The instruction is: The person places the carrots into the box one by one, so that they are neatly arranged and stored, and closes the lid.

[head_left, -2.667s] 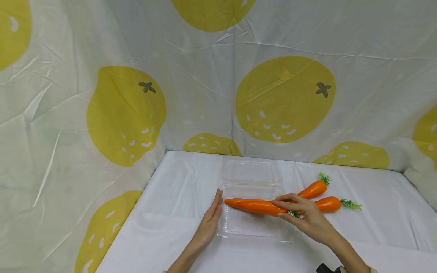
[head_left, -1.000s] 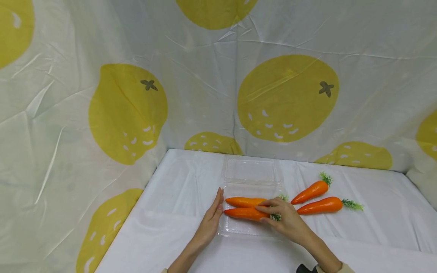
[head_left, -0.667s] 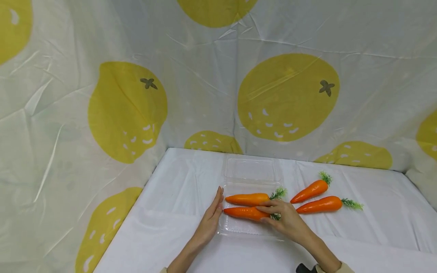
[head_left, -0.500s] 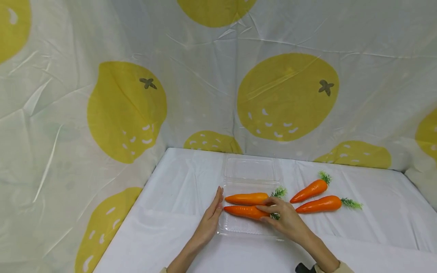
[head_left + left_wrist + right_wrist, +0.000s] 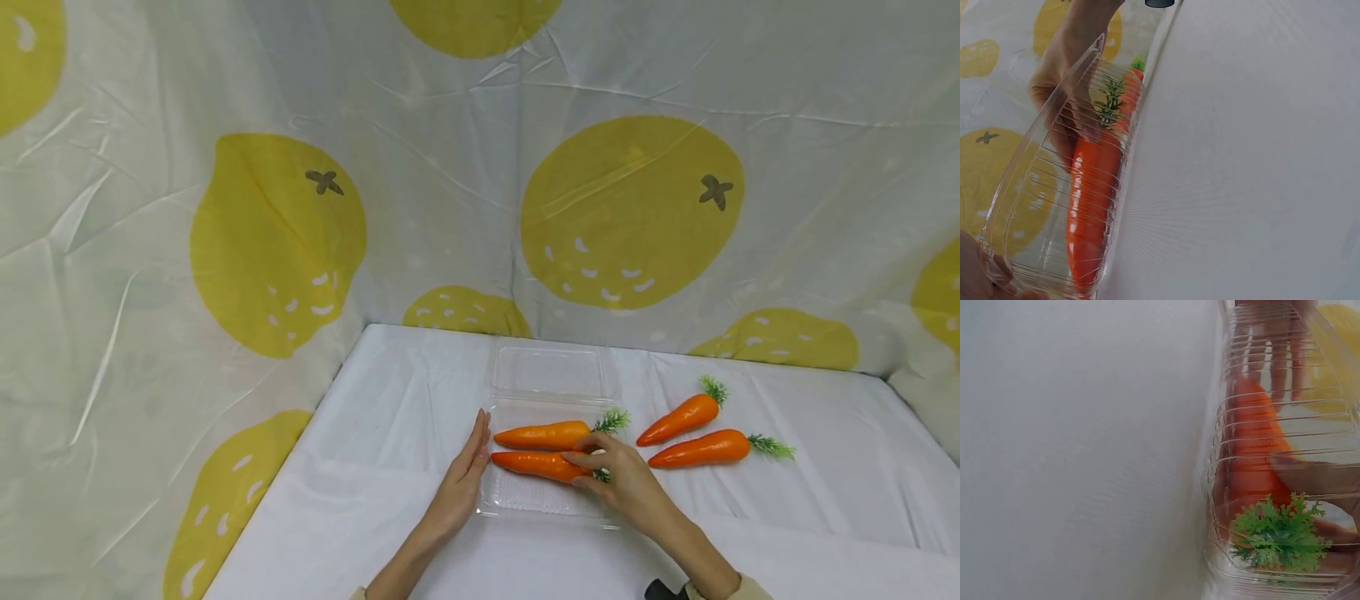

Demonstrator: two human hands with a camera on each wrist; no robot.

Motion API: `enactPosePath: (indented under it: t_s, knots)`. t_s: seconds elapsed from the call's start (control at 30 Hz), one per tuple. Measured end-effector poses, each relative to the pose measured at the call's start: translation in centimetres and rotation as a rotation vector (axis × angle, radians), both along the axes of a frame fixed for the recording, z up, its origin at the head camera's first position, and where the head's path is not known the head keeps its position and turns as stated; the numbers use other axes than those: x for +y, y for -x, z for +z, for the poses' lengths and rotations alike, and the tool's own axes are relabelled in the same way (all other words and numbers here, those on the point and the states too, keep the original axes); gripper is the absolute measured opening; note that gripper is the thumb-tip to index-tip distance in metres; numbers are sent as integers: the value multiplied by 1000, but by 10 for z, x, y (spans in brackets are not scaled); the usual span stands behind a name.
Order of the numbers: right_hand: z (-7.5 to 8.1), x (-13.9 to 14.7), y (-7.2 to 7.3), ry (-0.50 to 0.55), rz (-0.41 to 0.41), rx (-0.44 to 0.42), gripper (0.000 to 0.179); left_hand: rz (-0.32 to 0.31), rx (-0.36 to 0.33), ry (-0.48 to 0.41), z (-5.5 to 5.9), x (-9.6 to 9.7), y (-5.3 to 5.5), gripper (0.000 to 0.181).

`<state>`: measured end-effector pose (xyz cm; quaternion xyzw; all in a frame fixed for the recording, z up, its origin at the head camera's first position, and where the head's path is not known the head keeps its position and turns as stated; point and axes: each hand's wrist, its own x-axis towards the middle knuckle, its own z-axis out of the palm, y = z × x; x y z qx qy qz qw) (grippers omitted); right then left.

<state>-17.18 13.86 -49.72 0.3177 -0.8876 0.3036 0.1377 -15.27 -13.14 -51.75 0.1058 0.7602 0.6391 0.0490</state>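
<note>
With the front carrot (image 5: 532,465) pinched by the right hand (image 5: 628,482), the rear carrot (image 5: 542,435) just beyond the grip could be nudged by uneven release.

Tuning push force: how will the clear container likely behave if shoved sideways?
The clear container is probably light and flexible, given its thin, see-through plastic. It may slide easily; the left hand resting along its side could be bracing it. Tipping looks unlikely: it sits low and wide.
</note>
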Motion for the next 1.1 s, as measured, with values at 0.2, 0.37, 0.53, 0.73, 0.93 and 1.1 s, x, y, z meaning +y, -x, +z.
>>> enactPosePath:
  t_s: [0.2, 0.37, 0.53, 0.73, 0.93, 1.1]
  knots:
    - [-1, -2, -1, 12, -19, 16, 39, 5, 9, -21, -2, 0, 1, 57]
    - [-3, -4, -1, 2, -42, 31, 39, 9, 8, -18, -2, -1, 0, 57]
    - [-3, -4, -1, -9, -76, 31, 39, 7, 10, -3, -2, -1, 0, 57]
    - [-5, -4, -1, -9, -81, 66, 39, 6, 13, 8, -1, 0, 0, 57]
    - [-6, -4, -1, -13, -78, 147, 41, 5, 23, 18, -2, 0, -1, 58]
    - [-4, -5, -1, -24, -90, 133, 39, 0, 18, 6, -3, 0, 0, 58]
